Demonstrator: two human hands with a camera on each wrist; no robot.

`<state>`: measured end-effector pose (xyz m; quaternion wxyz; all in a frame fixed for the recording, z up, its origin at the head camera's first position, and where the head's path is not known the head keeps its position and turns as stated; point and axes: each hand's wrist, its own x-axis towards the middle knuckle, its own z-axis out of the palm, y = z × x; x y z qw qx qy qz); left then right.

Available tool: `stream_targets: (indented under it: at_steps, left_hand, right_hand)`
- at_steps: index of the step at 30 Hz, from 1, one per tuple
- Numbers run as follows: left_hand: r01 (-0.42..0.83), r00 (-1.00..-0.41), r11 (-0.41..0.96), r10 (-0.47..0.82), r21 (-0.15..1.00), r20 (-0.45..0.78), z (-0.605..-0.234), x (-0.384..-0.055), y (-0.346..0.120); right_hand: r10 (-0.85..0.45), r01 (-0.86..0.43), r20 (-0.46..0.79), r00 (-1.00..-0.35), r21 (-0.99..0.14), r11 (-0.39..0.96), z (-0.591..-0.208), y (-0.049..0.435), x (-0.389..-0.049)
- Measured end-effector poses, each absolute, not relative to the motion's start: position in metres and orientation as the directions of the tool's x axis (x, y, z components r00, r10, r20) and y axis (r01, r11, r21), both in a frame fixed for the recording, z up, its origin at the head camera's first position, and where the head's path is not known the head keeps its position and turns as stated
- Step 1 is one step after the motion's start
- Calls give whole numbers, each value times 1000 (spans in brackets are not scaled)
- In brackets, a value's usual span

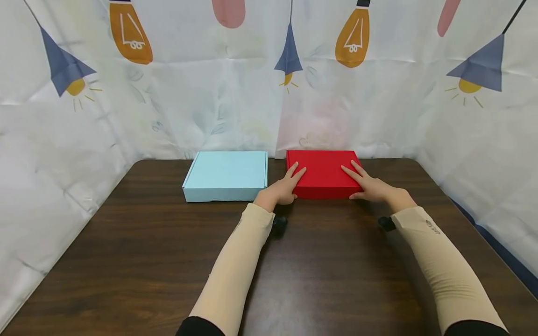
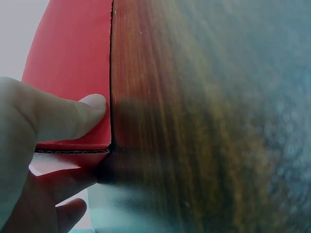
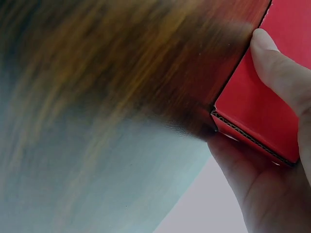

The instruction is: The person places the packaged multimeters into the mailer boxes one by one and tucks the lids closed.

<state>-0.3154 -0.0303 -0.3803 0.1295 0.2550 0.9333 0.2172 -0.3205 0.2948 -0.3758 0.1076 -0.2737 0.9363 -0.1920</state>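
Observation:
A flat red cardboard box (image 1: 320, 168) lies on the dark wooden table at the far side. My left hand (image 1: 280, 190) grips its left front corner. In the left wrist view the thumb (image 2: 80, 116) presses the front face, with other fingers around the side. At the right front corner, my right hand (image 1: 373, 186) holds the box likewise; its thumb (image 3: 277, 65) lies on the front face in the right wrist view, and another finger (image 3: 233, 162) is along the side. In the head view, spread fingers of both hands reach over the lid, which is closed.
A light-blue box (image 1: 229, 170), also closed, lies just left of the red one, close to my left hand. The brown table (image 1: 319, 270) extends toward me. A white patterned curtain (image 1: 244, 107) hangs behind the boxes and along both sides.

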Motion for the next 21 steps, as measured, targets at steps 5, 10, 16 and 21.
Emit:
stream_targets:
  at_steps: [5, 10, 16, 21]
  left_hand:
    - [432, -833, 775, 539, 462, -126, -381, -316, -31]
    - [447, -823, 754, 558, 481, -108, -382, -316, -33]
    - [441, -828, 739, 554, 509, -87, -383, -316, -35]
    - [422, -844, 737, 532, 528, -67, -384, -319, -39]
  right_hand:
    - [-506, -415, -132, -852, -420, 807, -372, 288, -317]
    - [-503, -387, -131, -854, -484, 785, -375, 293, -316]
    - [-518, -401, -64, -853, -554, 729, -387, 309, -321]
    - [-429, -281, -143, -892, -568, 774, -376, 302, -312]
